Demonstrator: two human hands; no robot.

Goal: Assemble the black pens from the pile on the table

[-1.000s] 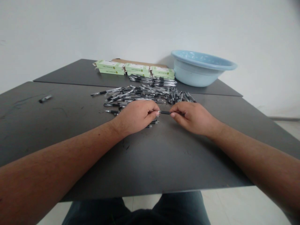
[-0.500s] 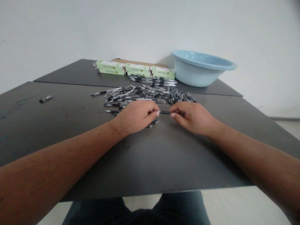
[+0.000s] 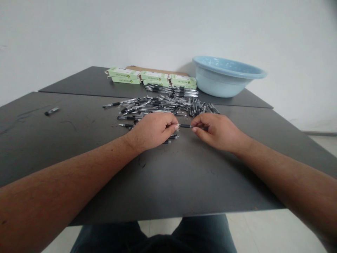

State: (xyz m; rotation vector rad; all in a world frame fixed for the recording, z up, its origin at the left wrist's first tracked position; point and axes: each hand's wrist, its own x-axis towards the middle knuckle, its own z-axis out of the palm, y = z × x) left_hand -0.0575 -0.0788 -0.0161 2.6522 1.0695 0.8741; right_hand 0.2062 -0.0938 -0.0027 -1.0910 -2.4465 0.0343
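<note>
Fingers (image 3: 171, 119) of the left hand (image 3: 151, 133) are pinched narrow on one end of a black-gripped pen (image 3: 185, 125), thumb against forefinger. Facing them, the right hand (image 3: 217, 131) closes thumb and fingertips on the other end, so the pen lies nearly level between the two pinches, with mostly its dark grip exposed. Something dark also shows behind the right thumb; whether it is more of the pen or a separate part, I cannot tell.

The step in hand looks like working on this one pen at its two ends. From this hold, a next move would seem to call for keeping both pinches in line along the barrel, with light, even force.

Just below and beside the left fingers, partly hidden by that hand, lie more gel pens (image 3: 172, 137). Just beyond both hands spreads a loose pile of pens (image 3: 160, 103), and past it a neater bunch (image 3: 184, 92). Farther out sit stacked pale-green boxes (image 3: 154, 76), with a light-blue plastic basin (image 3: 222, 82) to their right. Well left of the fingers, a small clear-and-black piece (image 3: 52, 111) lies alone on the dark table (image 3: 168, 186).
</note>
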